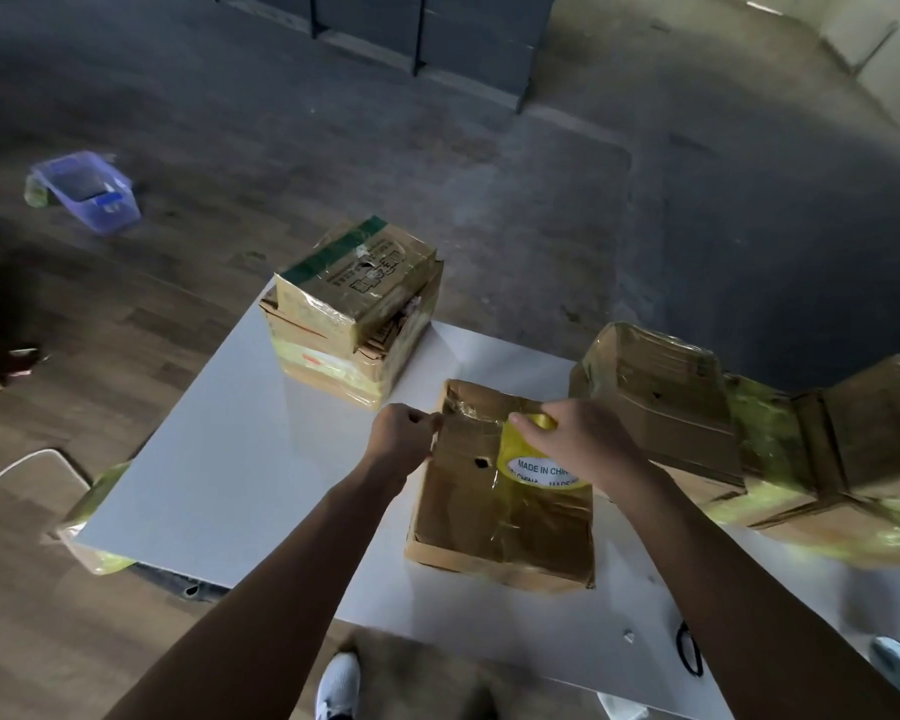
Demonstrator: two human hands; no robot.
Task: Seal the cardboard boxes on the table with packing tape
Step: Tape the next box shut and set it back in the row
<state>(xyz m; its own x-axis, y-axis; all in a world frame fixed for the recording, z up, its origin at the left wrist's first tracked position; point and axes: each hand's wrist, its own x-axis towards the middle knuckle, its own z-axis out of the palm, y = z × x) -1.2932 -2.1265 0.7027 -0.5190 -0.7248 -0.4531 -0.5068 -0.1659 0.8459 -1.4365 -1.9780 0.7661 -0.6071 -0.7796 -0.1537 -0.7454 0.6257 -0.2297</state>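
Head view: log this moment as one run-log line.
step: taping box | left hand: pinches tape end at box edge | right hand: holds tape roll over box

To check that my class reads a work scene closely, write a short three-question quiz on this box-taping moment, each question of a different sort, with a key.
1. True or false: the right hand grips the yellow tape roll on top of the flat box.
2. The left hand pinches at the flat box's: A left edge; B near edge; C right edge.
3. Fill in: the far box on the table bears a ____ stripe of tape.
Key: 1 true; 2 A; 3 green.
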